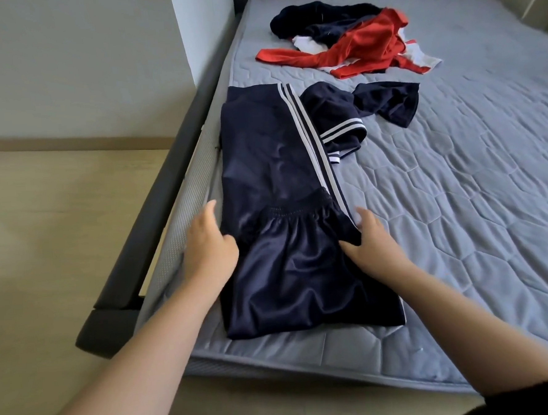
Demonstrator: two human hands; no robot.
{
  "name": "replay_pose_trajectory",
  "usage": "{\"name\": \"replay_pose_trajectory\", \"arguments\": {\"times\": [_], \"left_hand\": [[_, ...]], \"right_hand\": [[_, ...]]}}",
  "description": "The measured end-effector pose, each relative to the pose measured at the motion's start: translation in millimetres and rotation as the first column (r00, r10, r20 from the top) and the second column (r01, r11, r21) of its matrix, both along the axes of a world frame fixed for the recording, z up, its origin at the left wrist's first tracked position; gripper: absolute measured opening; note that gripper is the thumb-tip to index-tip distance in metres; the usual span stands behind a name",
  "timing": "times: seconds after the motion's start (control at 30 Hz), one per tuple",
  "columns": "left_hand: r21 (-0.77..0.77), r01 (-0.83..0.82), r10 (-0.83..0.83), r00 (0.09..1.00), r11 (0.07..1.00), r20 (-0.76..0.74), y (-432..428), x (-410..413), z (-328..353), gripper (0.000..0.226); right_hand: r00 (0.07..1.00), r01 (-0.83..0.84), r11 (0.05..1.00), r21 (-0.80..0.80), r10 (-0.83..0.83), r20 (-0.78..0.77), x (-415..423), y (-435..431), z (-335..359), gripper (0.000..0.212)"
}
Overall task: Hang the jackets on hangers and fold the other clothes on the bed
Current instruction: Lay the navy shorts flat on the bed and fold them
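I'm looking down at the bed, where the navy track pants with white side stripes are lying lengthwise near its left edge, the waistband end doubled over toward me so the pants are sitting half folded. I'm keeping the left hand flat against the left edge of the pants and the right hand against their right edge, thumb resting on the shiny fabric. Both hands are released, fingers straight, pressing and squaring the fold rather than grasping anything. Just beyond and to the right of the pants, a crumpled navy garment with white-striped cuffs is waiting untouched; I cannot tell whether it is a jacket or a top. Farther beyond the pants, a tangled heap of red, white and dark clothes is also sitting unsorted. I'm judging the task as barely started: one piece is partway folded and needs another fold, nothing is hung, no hanger is showing, and the rest is still to be sorted.
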State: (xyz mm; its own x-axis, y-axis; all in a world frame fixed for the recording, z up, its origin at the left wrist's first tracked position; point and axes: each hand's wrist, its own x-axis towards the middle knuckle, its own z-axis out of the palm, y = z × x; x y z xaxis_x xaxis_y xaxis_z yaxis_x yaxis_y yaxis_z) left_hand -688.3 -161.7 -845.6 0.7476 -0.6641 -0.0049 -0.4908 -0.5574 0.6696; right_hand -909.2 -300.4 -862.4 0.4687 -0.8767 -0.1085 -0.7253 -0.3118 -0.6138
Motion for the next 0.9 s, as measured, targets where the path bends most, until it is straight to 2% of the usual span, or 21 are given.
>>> {"name": "replay_pose_trajectory", "arguments": {"times": [0.07,0.1,0.17,0.2,0.23,0.27,0.33,0.43,0.5,0.57,0.63,0.7,0.8,0.9], "left_hand": [[-0.145,0.213,-0.192,0.971,0.966,0.142,-9.3,-10.3,8.7,0.052],[-0.141,0.367,-0.329,0.915,0.920,0.236,-13.3,-16.6,9.7,0.050],[0.106,0.627,-0.612,0.685,0.772,0.396,-14.5,-26.1,1.3,0.051],[0.277,0.672,-0.722,0.585,0.686,0.370,-12.0,-28.6,-7.0,0.052],[0.433,0.662,-0.789,0.549,0.612,0.276,-8.4,-28.8,-16.8,0.054],[0.536,0.631,-0.806,0.563,0.561,0.181,-5.0,-28.1,-25.7,0.056],[0.580,0.602,-0.788,0.605,0.548,0.116,-1.7,-25.0,-34.9,0.058],[0.489,0.630,-0.761,0.639,0.604,0.117,-4.6,-22.5,-35.1,0.059],[0.451,0.642,-0.756,0.643,0.620,0.122,-6.4,-21.9,-33.4,0.058],[0.432,0.650,-0.751,0.651,0.625,0.107,-6.8,-20.7,-30.9,0.058],[0.424,0.661,-0.751,0.657,0.619,0.070,-7.2,-20.1,-26.6,0.059],[0.438,0.671,-0.760,0.648,0.598,0.044,-7.8,-19.6,-19.9,0.060],[0.465,0.686,-0.776,0.631,0.559,0.003,-7.8,-18.3,-6.4,0.058],[0.352,0.759,-0.785,0.612,0.548,-0.095,-5.1,-25.6,13.5,0.059]], "right_hand": [[0.983,-0.153,0.977,-0.147,0.166,0.082,3.2,3.2,4.9,0.070],[0.967,-0.225,0.956,-0.185,0.243,0.077,4.2,4.0,5.0,0.066],[0.936,-0.353,0.900,-0.256,0.339,-0.097,5.7,5.9,-0.5,0.059],[0.906,-0.407,0.874,-0.266,0.350,-0.238,4.9,5.9,-5.7,0.057],[0.865,-0.442,0.866,-0.236,0.341,-0.368,3.5,5.7,-10.0,0.056],[0.827,-0.446,0.876,-0.185,0.324,-0.459,2.0,5.2,-12.7,0.057],[0.796,-0.419,0.896,-0.148,0.284,-0.535,1.4,5.0,-13.8,0.059],[0.823,-0.456,0.855,-0.246,0.301,-0.482,1.4,12.7,-4.3,0.066],[0.798,-0.556,0.805,-0.207,0.449,-0.401,0.2,23.1,6.0,0.075],[0.701,-0.667,0.745,-0.025,0.615,-0.360,-1.4,35.9,14.7,0.085],[0.574,-0.727,0.670,0.152,0.714,-0.400,-2.3,46.0,17.6,0.101],[0.483,-0.756,0.629,0.182,0.724,-0.493,-2.3,48.3,18.7,0.110],[0.506,-0.740,0.660,0.127,0.671,-0.542,-1.5,42.0,27.9,0.097],[0.604,-0.699,0.715,0.022,0.606,-0.518,-2.2,32.8,39.7,0.053]]}}
